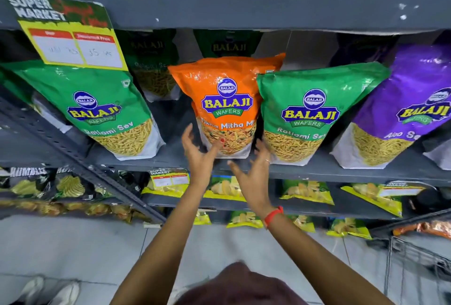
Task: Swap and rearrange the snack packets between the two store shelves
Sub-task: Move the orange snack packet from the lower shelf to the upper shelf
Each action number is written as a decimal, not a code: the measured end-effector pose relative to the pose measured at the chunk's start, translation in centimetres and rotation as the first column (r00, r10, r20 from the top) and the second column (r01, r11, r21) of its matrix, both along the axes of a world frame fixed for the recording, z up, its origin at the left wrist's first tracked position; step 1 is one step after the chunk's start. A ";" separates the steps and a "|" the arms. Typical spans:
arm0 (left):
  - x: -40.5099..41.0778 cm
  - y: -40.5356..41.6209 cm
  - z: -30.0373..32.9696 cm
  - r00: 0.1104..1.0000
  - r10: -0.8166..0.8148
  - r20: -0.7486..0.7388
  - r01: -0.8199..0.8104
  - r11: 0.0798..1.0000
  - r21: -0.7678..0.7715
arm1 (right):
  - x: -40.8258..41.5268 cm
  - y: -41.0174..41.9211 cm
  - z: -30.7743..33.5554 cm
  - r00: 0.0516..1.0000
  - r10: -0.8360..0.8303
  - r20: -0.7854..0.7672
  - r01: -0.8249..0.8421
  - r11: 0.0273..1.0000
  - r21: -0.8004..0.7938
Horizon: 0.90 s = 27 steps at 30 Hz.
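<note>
An orange Balaji "Tikha Mitha Mix" packet stands upright in the middle of the grey shelf. My left hand is at its lower left corner, fingers apart, with the thumb touching the packet's front near the bottom. My right hand is just below and right of the packet, fingers spread, holding nothing. A green Ratlami Sev packet stands right of the orange one and another green one stands to the left. A purple Aloo Sev packet is at the far right.
More green packets stand behind in the back row. A yellow price tag hangs from the upper shelf. Lower shelves hold yellow-green chip packets. A wire basket stands on the floor at the lower right.
</note>
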<state>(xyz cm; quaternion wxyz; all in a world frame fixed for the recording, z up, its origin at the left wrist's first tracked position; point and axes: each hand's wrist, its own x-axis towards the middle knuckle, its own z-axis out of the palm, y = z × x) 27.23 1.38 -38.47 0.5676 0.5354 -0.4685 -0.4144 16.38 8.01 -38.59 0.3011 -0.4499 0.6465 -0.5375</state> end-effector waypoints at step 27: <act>3.7 12.2 8.7 1.000 0.025 0.007 -0.024 0.995 -0.095 | 0.5 7.0 7.6 0.957 0.290 0.021 -0.279 0.938 -0.206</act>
